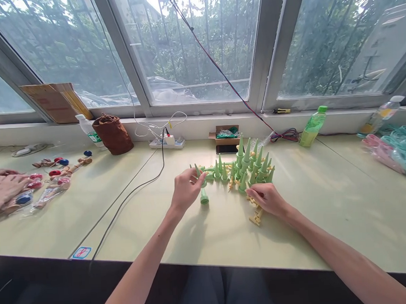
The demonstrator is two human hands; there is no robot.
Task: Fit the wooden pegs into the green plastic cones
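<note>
Your left hand (185, 190) pinches one pale green plastic cone spike (197, 171). Right hand (268, 199) fingers curl over the small yellow plastic clips (256, 218); can't tell if they grip. The cluster of standing green cones (247, 165) sits between your hands and looks mostly done. A few clips are left loose.

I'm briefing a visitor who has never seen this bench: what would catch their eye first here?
A cluster of upright pale green plastic cones stands at the middle of the pale table, just ahead of the person's hands. The left hand pinches one green cone piece, and the right hand rests on small yellow plastic pieces. Far left, a co-worker's hands lie on bagged wooden toys with red and blue balls.
</note>
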